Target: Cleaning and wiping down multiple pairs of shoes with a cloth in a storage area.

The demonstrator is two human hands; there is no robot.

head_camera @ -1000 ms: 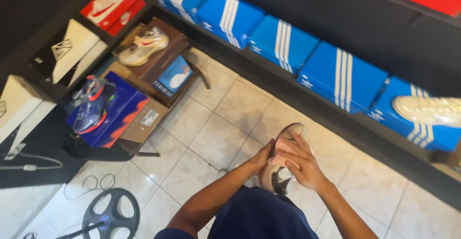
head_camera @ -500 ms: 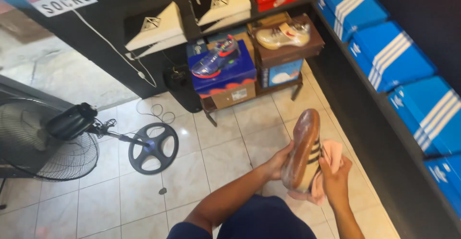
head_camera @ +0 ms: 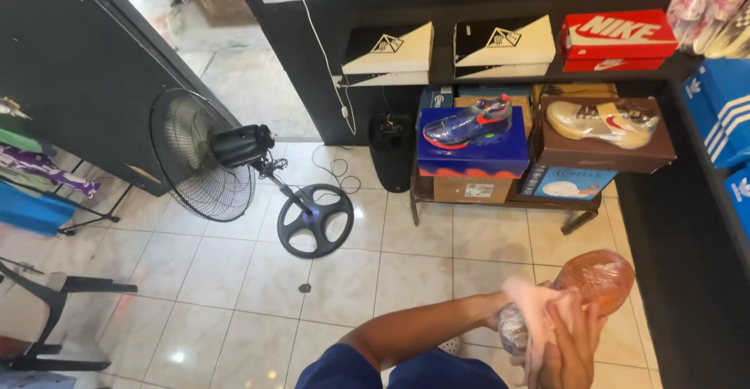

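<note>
Right hand (head_camera: 574,346) is pressing a pink cloth (head_camera: 539,311) against a brown shoe (head_camera: 598,280) wrapped in clear plastic, fingers curled over it. Left hand (head_camera: 504,319) is gripping the shoe from behind, mostly hidden. It's all happening just in front of the low wooden rack (head_camera: 500,194), with the floor fan (head_camera: 219,158) sitting well off to that rack's left.

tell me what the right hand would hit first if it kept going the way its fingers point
The right hand presses a pink cloth against the plastic-wrapped shoe. Its fingers point up and away, so they would meet cloth and shoe at once; beyond lies the tiled floor, though depth is unclear.
</note>
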